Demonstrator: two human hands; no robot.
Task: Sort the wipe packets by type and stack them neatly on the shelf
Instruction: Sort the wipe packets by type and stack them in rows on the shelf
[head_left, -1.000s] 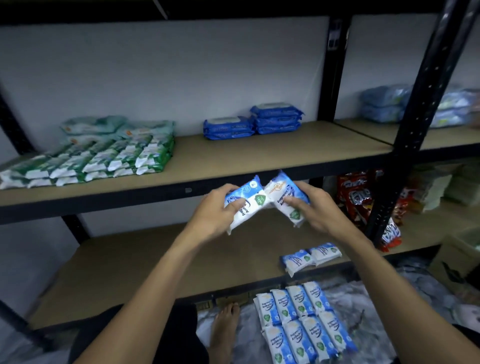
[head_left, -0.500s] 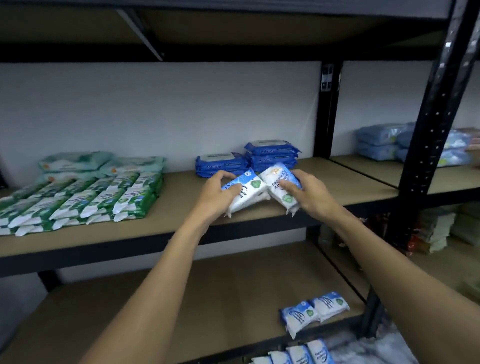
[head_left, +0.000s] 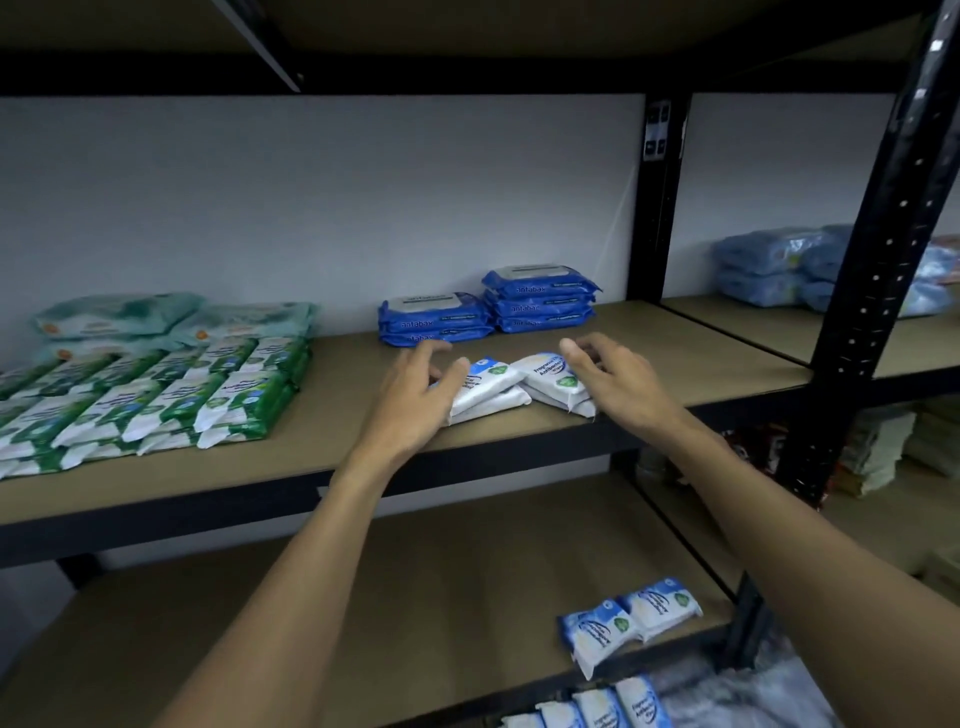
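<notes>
Head view, nearest first: my left hand (head_left: 415, 397) and right hand (head_left: 618, 382) hover with fingers spread and loose, gripping nothing, over the blue-and-white wipe packets (head_left: 511, 384) lying in two small stacks near the front edge of the shelf (head_left: 701, 358). The packets sit between my hands, the left stack's end tucked under my left fingers. At twelve o'clock beyond them, the dark blue packs (head_left: 488, 306) are stacked against the wall.
</notes>
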